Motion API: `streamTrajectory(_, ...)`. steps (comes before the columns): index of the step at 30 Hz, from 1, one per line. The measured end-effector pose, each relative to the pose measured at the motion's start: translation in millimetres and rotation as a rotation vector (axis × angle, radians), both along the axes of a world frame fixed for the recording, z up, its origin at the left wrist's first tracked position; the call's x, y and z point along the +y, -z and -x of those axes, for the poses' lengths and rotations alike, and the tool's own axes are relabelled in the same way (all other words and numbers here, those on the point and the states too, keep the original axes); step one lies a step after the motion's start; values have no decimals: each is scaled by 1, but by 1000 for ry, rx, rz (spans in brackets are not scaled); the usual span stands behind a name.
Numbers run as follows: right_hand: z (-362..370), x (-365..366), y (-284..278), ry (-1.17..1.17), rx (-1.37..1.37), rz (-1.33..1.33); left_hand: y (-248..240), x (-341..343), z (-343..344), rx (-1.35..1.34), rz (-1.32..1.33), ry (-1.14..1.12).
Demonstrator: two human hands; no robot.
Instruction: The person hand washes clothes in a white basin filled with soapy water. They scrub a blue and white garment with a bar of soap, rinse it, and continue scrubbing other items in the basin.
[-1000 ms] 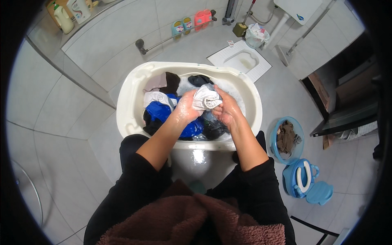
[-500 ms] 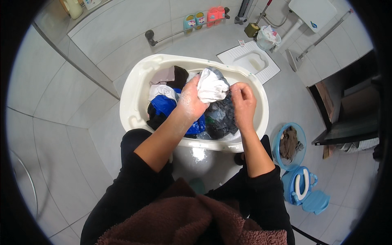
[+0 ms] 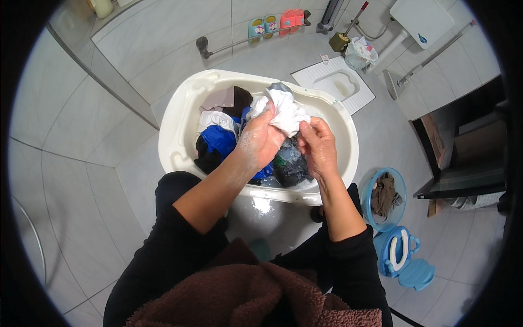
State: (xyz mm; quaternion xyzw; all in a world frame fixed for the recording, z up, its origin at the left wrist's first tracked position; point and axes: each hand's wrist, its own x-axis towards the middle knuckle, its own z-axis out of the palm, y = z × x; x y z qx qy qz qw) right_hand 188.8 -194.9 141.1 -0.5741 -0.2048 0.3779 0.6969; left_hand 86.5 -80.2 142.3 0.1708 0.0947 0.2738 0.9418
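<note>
Over a white plastic baby bathtub [image 3: 177, 122], I hold a bunched white cloth garment [image 3: 285, 111]. My left hand [image 3: 262, 137], wet and dotted with suds, grips it from the left with the thumb on top. On the other side, my right hand [image 3: 318, 146] pinches the cloth's lower right edge between thumb and fingers. Beneath my hands lies a wet dark grey garment [image 3: 293, 166]. To the left in the tub are a bright blue garment [image 3: 218, 140], a white one [image 3: 217, 121] and a dark brown one [image 3: 242, 101].
A clear blue basin [image 3: 400, 210] with brown clothing stands on the floor at right, beside a blue child's potty [image 3: 385, 253]. Beyond the tub are a squat toilet [image 3: 340, 84], a waste bin [image 3: 359, 54] and slippers [image 3: 292, 19] on a wall rail. A black cabinet [image 3: 468, 147] stands at right.
My right hand has moved left onto the white garment and now pinches its edge; before, it was apart from it. The cloth has shifted slightly and spread.
</note>
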Motion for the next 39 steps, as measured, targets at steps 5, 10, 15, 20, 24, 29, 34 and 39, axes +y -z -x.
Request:
streamTrajectory(5, -9, -8, -4, -18, -213, -169, -8, 3, 8, -104, 4, 64)
streamTrajectory(10, -10, -11, -4, -77, -216, -191, -17, 5, 12, -155, 27, 69)
streamTrajectory(15, -11, -9, 1, -108, -202, -214, -19, 10, 14, -210, 142, 66)
streamTrajectory(20, -14, -10, 4, -120, -133, -216, -16, 13, 15, -325, 246, 97)
streamTrajectory(24, -16, -9, 6, -158, -170, -194, -13, 13, 12, -221, 229, 96)
streamTrajectory(29, -18, -9, 7, -140, -164, -139, -8, 14, 10, -122, 115, 77)
streamTrajectory(34, -25, -5, 3, 84, 90, -118, -2, 18, 10, -96, 129, 79)
streamTrajectory(39, -24, 3, 7, -49, 289, -218, 10, 10, 7, -42, 79, 148)
